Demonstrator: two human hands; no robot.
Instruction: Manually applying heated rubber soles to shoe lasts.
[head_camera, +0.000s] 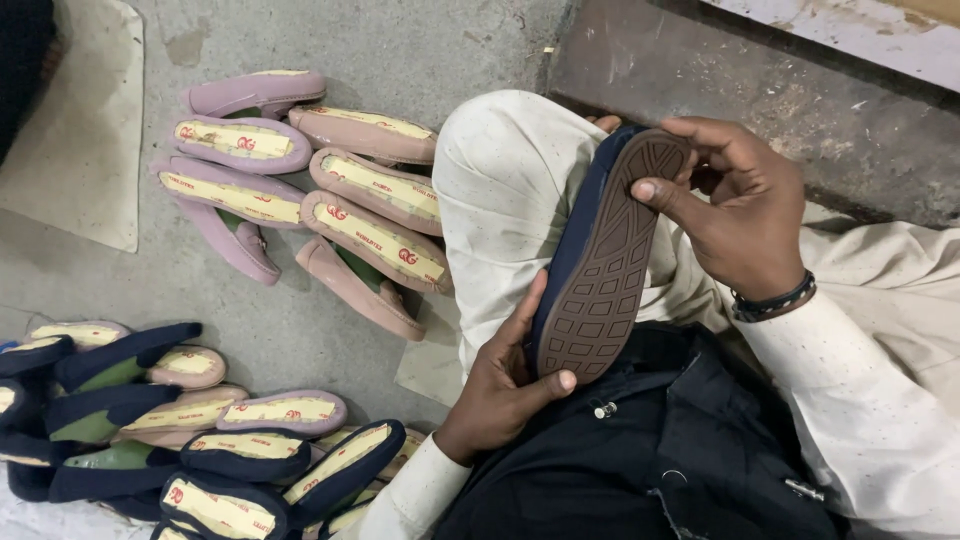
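A navy shoe (603, 262) lies sole-up across my raised knee (505, 190), its brown ridged sole facing me. My left hand (500, 385) grips the shoe's heel end, thumb pressed on the sole's lower edge. My right hand (735, 205) holds the toe end, thumb laid on the sole near its tip. A dark beaded bracelet sits on my right wrist. I wear pale trousers and a white sleeve.
Several pink shoes (345, 215) with yellow insoles lie on the concrete floor at upper left. A pile of navy shoes (180, 440) fills the lower left. A dark cloth (660, 450) covers my lap. A raised stone ledge (800, 100) runs at upper right.
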